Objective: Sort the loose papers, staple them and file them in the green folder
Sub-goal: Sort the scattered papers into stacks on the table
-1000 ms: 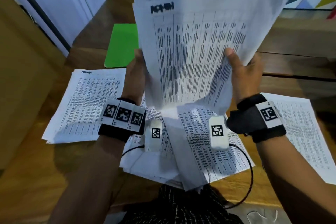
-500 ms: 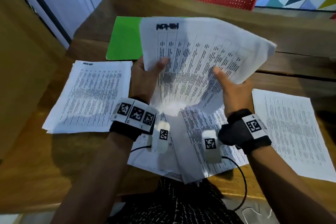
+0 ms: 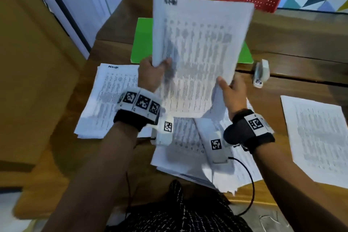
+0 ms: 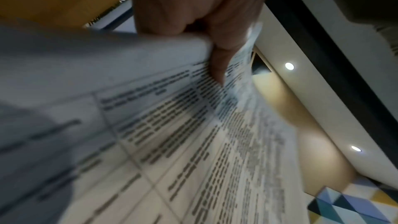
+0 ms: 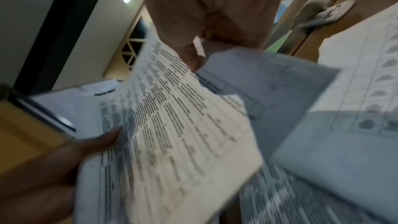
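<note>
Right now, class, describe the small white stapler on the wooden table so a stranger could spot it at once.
Start at the wooden table and find the flat green folder at its far side. Just right of the folder's near right corner lies the small white stapler. It is the only solid, chunky thing there; all around it are flat printed sheets.

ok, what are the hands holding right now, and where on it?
A sheaf of printed papers, raised over the table. Left hand grips its lower left edge; right hand pinches the lower right corner.
</note>
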Demonstrator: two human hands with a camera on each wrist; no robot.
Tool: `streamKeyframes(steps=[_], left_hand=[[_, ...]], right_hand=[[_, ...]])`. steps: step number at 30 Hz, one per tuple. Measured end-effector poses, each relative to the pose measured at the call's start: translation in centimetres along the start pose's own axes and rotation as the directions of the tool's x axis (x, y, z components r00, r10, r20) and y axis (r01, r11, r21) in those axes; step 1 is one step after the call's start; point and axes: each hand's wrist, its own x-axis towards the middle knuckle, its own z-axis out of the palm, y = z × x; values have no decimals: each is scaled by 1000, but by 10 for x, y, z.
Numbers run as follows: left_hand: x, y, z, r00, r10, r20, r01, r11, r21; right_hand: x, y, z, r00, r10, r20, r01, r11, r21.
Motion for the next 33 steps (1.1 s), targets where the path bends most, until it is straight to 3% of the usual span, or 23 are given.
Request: streamKeyframes(steps=[4,8,14,16,19,21,23,25,27,29,31,33], left_hand=[[44,-10,-53,974,-89,-206,131,970,203],[68,-40,-103,955,-151,-254,253,865,434],[73,-90,-146,921,-234,-312,371,770,520],[69,-102,-153,919,-237,-314,381,735,561],[55,-120,-159,898,-299,-323,440,610,658],[47,-130,-155,902,-321,-290,430,596,678],[46,-129,-150,867,-391,-310,493,580,648],[49,-126,-142,831,-411,-375,556,574,601],[49,-119,-133,815,-372,-444,579,561,592],[47,-109,-120,854,-294,-429,514,601,612],[43,-100,-100,929,-234,-287,368,664,651],[37,-93,-73,984,-152,-97,177,711,680]], right_hand=[[-5,10,55,981,127,149,-96,975,-201],[-17,16,102,917,254,306,-121,911,-395],[-41,29,150,837,391,384,-83,783,-617],[-46,34,158,831,409,376,-78,757,-649],[-55,39,168,844,367,392,1,729,-685],[-63,41,175,837,329,436,79,717,-692],[-66,43,177,811,342,474,133,681,-720],[-63,36,171,803,340,489,125,707,-697],[-54,31,156,832,257,492,135,766,-628],[-41,30,131,902,182,391,77,824,-561],[-29,32,97,954,185,236,-26,834,-552],[-16,42,56,972,223,81,-132,793,-595]])
